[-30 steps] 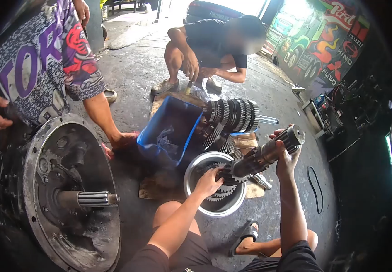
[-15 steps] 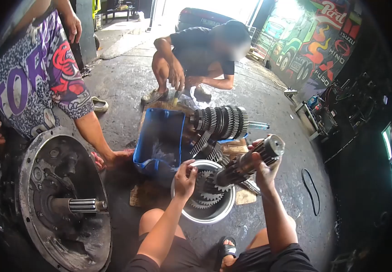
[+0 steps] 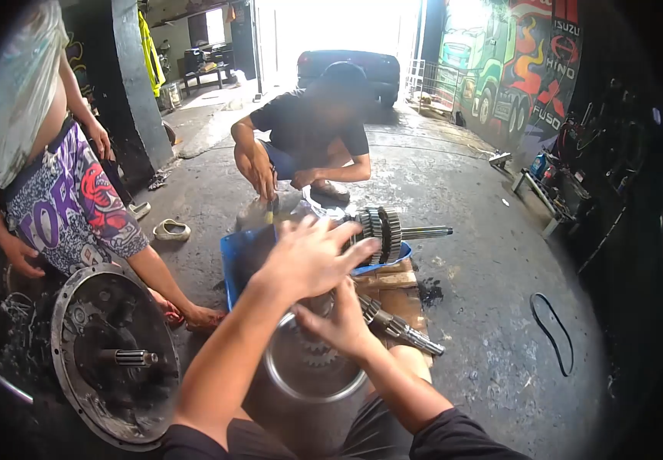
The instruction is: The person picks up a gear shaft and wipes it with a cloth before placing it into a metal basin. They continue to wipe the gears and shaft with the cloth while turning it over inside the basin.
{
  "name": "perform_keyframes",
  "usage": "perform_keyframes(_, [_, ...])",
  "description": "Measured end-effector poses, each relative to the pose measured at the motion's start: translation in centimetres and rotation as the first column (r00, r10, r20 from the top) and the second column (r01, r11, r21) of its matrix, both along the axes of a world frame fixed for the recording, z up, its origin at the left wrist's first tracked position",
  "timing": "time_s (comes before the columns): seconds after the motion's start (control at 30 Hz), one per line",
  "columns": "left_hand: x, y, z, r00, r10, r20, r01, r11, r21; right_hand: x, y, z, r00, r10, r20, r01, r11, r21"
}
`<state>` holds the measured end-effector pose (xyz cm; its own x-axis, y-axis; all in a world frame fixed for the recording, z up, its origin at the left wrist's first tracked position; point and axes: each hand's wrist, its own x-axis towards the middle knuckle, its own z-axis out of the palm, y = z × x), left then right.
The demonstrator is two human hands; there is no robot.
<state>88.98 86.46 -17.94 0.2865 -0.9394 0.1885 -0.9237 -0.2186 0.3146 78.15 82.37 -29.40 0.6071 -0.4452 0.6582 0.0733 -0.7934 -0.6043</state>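
Note:
My left hand (image 3: 305, 257) is open, its fingers spread, above my right hand and over the metal bowl. My right hand (image 3: 347, 326) curls, thumb apart, around the gear shaft (image 3: 318, 304), of which only a blurred grey part shows between the hands. Below them is a round silver bowl (image 3: 270, 368) with toothed gears (image 3: 318, 354) inside. Right of the bowl, another splined shaft (image 3: 404, 331) lies on cardboard (image 3: 397, 285). Behind my hands, a large gear cluster on a shaft (image 3: 385, 234) rests at a blue tray (image 3: 230, 261), partly hidden.
A big bell-shaped housing (image 3: 63, 345) with a splined shaft (image 3: 136, 357) stands at left. Beside it stands a person in patterned shorts (image 3: 63, 192). Opposite me a person squats, holding a brush (image 3: 270, 211). A black belt (image 3: 554, 337) lies on the floor at right.
My left hand has moved from the bowl's left rim to above my right hand. My right hand has come lower and left with the shaft, now mostly hidden. The view has tilted up.

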Motion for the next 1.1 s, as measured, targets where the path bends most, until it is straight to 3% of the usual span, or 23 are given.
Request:
perform_keyframes(0.07, [-0.2, 1.1, 1.3, 1.0, 0.018, 0.013, -0.02, 0.991, 0.13, -1.6, -1.9, -3.2, 0.988, 0.156, -0.004, -0.155, 0.98, 0.126])
perform_keyframes(0.13, [0.0, 1.5, 1.8, 0.998, 0.039, -0.045, -0.03, 0.982, 0.184, -0.8, -6.3, -6.9, 0.955, 0.216, 0.205, -0.29, 0.829, 0.478])
perform_keyframes(0.17, [0.1, 1.7, 1.9, 0.996, 0.051, -0.077, -0.036, 0.984, 0.176, 0.7, -9.6, -9.1, 0.969, 0.185, 0.161, -0.245, 0.72, 0.649])
perform_keyframes(0.2, [0.1, 1.8, 2.6, 0.983, 0.079, -0.165, -0.04, 0.972, 0.23, 3.4, -13.7, -12.2, 0.988, 0.148, 0.049, -0.142, 0.723, 0.676])
perform_keyframes(0.23, [0.4, 1.9, 2.4, 0.983, 0.085, -0.161, -0.045, 0.97, 0.239, 7.0, -18.0, -15.9, 0.98, 0.104, -0.168, 0.05, 0.69, 0.722])
perform_keyframes(0.27, [0.7, 2.1, 2.2, 0.984, 0.093, -0.155, -0.052, 0.967, 0.248, 10.0, -21.8, -18.6, 0.958, 0.161, -0.239, 0.081, 0.644, 0.76])
perform_keyframes(0.33, [1.3, 2.3, 2.2, 0.98, 0.094, -0.175, -0.049, 0.968, 0.245, 13.9, -26.5, -20.5, 0.894, 0.192, -0.404, 0.161, 0.705, 0.69])
perform_keyframes(0.37, [1.5, 2.5, 2.1, 0.973, 0.085, -0.212, -0.033, 0.971, 0.237, 14.0, -26.8, -18.7, 0.821, 0.174, -0.543, 0.235, 0.764, 0.601])
perform_keyframes(0.43, [1.8, 2.8, 1.8, 0.97, 0.093, -0.224, -0.036, 0.969, 0.244, 14.5, -26.6, -15.7, 0.777, 0.214, -0.592, 0.267, 0.74, 0.617])
perform_keyframes(0.53, [2.1, 3.0, 2.5, 0.962, 0.11, -0.249, -0.041, 0.962, 0.268, 17.4, -27.1, -17.7, 0.754, 0.197, -0.626, 0.251, 0.795, 0.552])
perform_keyframes(0.57, [1.9, 3.2, 2.6, 0.952, 0.12, -0.281, -0.047, 0.966, 0.253, 19.4, -28.0, -21.0, 0.754, 0.016, -0.656, 0.284, 0.893, 0.348])
perform_keyframes(0.63, [1.8, 3.7, 2.6, 0.936, 0.126, -0.328, -0.048, 0.971, 0.236, 19.5, -26.5, -22.5, 0.91, 0.009, -0.415, 0.218, 0.84, 0.497])
perform_keyframes(0.67, [2.0, 3.9, 2.4, 0.935, 0.093, -0.342, -0.025, 0.98, 0.198, 17.9, -23.8, -20.2, 0.946, -0.011, -0.323, 0.218, 0.76, 0.612])
perform_keyframes(0.73, [2.6, 4.2, 2.0, 0.927, 0.046, -0.373, 0.01, 0.989, 0.147, 16.4, -19.8, -20.6, 0.999, 0.003, -0.036, 0.022, 0.739, 0.673])
perform_keyframes(0.77, [2.6, 4.5, 1.7, 0.928, 0.063, -0.368, -0.004, 0.988, 0.157, 14.1, -16.5, -19.0, 0.988, 0.08, 0.131, -0.152, 0.647, 0.747])
perform_keyframes(0.8, [2.5, 4.8, 1.4, 0.875, 0.012, -0.484, -0.002, 1.0, 0.021, 11.0, -12.9, -15.7, 0.944, 0.133, 0.303, -0.325, 0.537, 0.778])
perform_keyframes(0.83, [2.5, 5.0, 1.1, 0.809, -0.055, -0.585, -0.015, 0.993, -0.115, 8.1, -9.5, -12.2, 0.929, 0.163, 0.331, -0.366, 0.526, 0.768])
perform_keyframes(0.87, [2.7, 5.1, 0.8, 0.81, -0.042, -0.585, -0.025, 0.994, -0.105, 5.4, -6.7, -9.2, 0.916, 0.19, 0.354, -0.4, 0.51, 0.762])
perform_keyframes(0.93, [3.1, 5.1, 0.7, 0.699, -0.058, -0.713, -0.063, 0.988, -0.142, 2.5, -4.2, -5.9, 0.84, 0.405, 0.362, -0.522, 0.784, 0.334])
perform_keyframes(1.0, [2.5, 4.7, 0.8, 0.66, -0.073, -0.747, -0.093, 0.979, -0.179, 1.7, -3.4, -2.2, 0.817, 0.516, 0.256, -0.543, 0.839, 0.042])
perform_keyframes(1.07, [2.2, 4.2, 0.7, 0.521, -0.16, -0.839, -0.185, 0.938, -0.294, 1.4, -2.3, -0.5, 0.853, 0.487, 0.191, -0.502, 0.864, 0.043])
perform_keyframes(1.1, [2.0, 4.0, 0.6, 0.536, -0.186, -0.823, -0.203, 0.918, -0.339, 1.5, -1.9, 0.0, 0.884, 0.453, 0.12, -0.46, 0.887, 0.043])
